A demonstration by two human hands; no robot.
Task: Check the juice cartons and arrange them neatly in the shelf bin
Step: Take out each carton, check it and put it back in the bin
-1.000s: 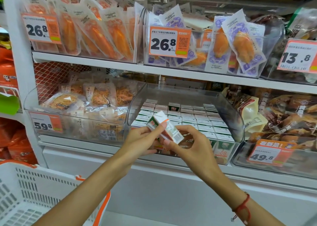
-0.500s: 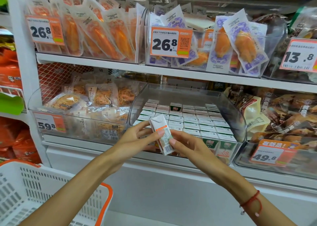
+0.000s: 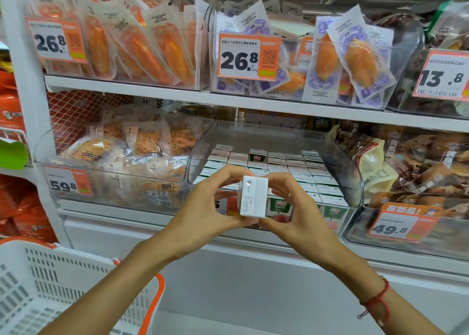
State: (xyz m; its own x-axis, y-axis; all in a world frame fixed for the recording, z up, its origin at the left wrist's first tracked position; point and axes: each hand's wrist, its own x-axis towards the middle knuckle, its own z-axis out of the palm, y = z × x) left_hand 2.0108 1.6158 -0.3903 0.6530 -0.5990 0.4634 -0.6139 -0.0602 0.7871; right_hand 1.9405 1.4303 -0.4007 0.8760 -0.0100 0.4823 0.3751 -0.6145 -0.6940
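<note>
Head view: left hand point(image 3: 203, 212) and right hand point(image 3: 291, 220) together grip one carton point(image 3: 253, 197), white face toward the camera, just before the bin point(image 3: 350, 162) front edge. Printed text is probably a date code; illegible.

The held juice carton point(image 3: 253, 197) shows only its white top and a side panel whose print is too small to read; its front faces away. Behind the carton, the clear shelf bin point(image 3: 337, 154) has its price label mostly covered by both hands. Right of the carton, the 13.8 price tag point(image 3: 442, 76) runs off the frame edge. Below the carton, the white basket point(image 3: 63, 291) is cut off at the lower left.
</note>
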